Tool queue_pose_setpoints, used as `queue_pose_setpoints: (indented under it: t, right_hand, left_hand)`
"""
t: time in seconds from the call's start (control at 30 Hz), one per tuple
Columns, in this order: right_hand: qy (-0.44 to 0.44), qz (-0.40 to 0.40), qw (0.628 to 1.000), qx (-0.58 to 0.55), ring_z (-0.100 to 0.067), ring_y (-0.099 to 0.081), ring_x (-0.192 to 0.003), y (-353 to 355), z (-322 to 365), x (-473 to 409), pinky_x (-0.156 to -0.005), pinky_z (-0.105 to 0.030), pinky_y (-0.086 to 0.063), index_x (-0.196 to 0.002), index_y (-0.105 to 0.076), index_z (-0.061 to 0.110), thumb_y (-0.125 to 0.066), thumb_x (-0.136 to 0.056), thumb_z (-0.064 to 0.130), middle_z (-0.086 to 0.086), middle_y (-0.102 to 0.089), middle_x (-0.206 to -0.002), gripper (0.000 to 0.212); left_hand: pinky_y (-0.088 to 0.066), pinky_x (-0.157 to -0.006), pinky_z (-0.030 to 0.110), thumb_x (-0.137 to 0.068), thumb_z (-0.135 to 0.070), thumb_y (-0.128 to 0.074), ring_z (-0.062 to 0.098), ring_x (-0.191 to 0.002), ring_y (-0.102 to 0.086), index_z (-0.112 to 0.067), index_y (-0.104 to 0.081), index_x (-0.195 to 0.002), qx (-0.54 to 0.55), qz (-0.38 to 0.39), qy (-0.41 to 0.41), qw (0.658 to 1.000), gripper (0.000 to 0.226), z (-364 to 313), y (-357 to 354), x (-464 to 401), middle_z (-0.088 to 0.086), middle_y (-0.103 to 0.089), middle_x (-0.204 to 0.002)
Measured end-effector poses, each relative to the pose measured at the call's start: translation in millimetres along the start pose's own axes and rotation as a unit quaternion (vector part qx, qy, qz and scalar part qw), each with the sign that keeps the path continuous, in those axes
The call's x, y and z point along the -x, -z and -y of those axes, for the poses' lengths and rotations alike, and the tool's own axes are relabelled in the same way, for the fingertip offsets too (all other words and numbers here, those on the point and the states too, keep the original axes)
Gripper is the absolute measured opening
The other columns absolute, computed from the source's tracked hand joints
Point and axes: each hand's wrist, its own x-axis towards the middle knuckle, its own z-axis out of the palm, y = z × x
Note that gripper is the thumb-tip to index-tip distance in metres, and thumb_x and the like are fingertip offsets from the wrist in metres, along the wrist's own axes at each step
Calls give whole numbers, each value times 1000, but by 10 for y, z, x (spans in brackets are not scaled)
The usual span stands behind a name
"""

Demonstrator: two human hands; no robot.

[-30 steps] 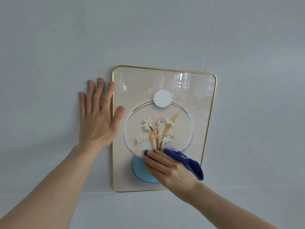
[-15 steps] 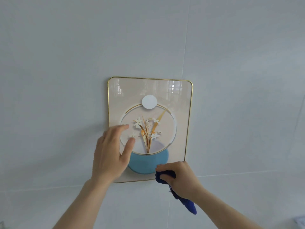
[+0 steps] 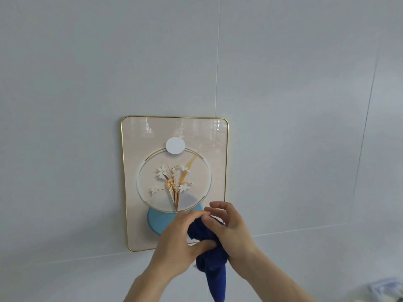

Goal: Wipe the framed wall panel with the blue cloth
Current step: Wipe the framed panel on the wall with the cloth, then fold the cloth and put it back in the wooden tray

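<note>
Both hands meet in the lower centre of the frame, in front of the bottom right corner of the framed wall panel [image 3: 174, 131]. The left hand [image 3: 176, 240] curls around the blue cloth [image 3: 209, 253], its thumb pressed across the bunched fabric from below, while the right hand [image 3: 229, 227] pinches the top of the wad with thumb and forefinger, its other fingers loosely bent above it. The cloth is gathered into a lump between the 2 palms, and a twisted tail hangs straight down toward the bottom edge of the frame. It looks held off the glass rather than pressed on it, though contact cannot be told for certain. The panel is a tall rectangle with a thin gold rim, its long axis vertical, and nearly all of its face lies above and to the left of the hands. Judging from this, the cloth is being regripped or refolded, and the coming stroke would have to travel up and left. The grey tiled wall [image 3: 305, 105] around the panel is bare, leaving open room on every side.
</note>
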Motion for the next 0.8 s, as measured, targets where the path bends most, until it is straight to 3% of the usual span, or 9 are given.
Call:
queue_pose_setpoints:
  t: [0.1, 0.2, 0.27, 0.37, 0.47, 0.7, 0.8]
  right_hand:
    - [-34, 48, 997, -43, -32, -80, -97, 134, 62, 8, -77, -45, -67, -124, -61, 14, -74, -98, 25, -9, -80, -115, 31]
    - [-41, 99, 994, 8, -32, -77, -110, 357, 42, 13, -102, -52, -61, -132, -60, 22, -88, -84, 40, -9, -78, -123, 58]
    - [-36, 149, 986, 66, -26, -75, -116, 527, 31, 30, -105, -47, -60, -134, -63, 27, -92, -78, 32, -6, -77, -127, 64]
    - [-43, 193, 971, 135, -27, -75, -93, 734, -4, 26, -82, -40, -62, -125, -71, 19, -85, -76, 10, -14, -78, -111, 51]
    - [-40, 156, 971, 177, -28, -74, -79, 905, -27, -21, -77, -40, -64, -112, -77, 10, -74, -85, -7, -16, -78, -92, 32]
    - [-20, 87, 956, 279, -28, -76, -74, 1163, 122, -204, -73, -38, -65, -101, -78, 19, -71, -89, -3, 0, -82, -82, 25]
    - [6, 65, 942, 329, -25, -79, -75, 1200, 176, -251, -54, -24, -56, -97, -75, 25, -72, -88, 0, 3, -82, -81, 27]
  left_hand:
    - [-58, -87, 24, -85, -40, -82, -4, -103, -64, -60, -58, -104, -21, -15, 22, 999, 37, -72, -51, -48, -35, -67, -105]
    - [-54, -76, 17, -90, -43, -76, -6, -97, -66, -61, -58, -96, -20, -31, 23, 999, 26, -174, -67, -92, -38, -68, -100]
    - [-56, -73, 21, -90, -41, -77, -3, -90, -68, -50, -64, -98, 2, -50, 39, 998, 17, -217, -73, -129, -30, -72, -93]
    - [-59, -75, 31, -90, -40, -77, 3, -85, -69, -40, -66, -100, 12, -80, 69, 994, 14, -248, -61, -184, -22, -74, -88]
    - [-61, -80, 36, -91, -37, -77, 7, -89, -71, -31, -71, -106, 24, -93, 85, 992, 17, -249, -34, -227, -15, -76, -92]
    - [-58, -74, 31, -90, -37, -78, 4, -84, -69, -32, -70, -100, 4, -53, 98, 994, 14, -145, -12, -238, -17, -75, -87]
    - [-59, -70, 31, -90, -39, -77, 8, -80, -70, -36, -68, -99, -23, -25, 106, 994, 13, -76, -36, -206, -21, -73, -85]
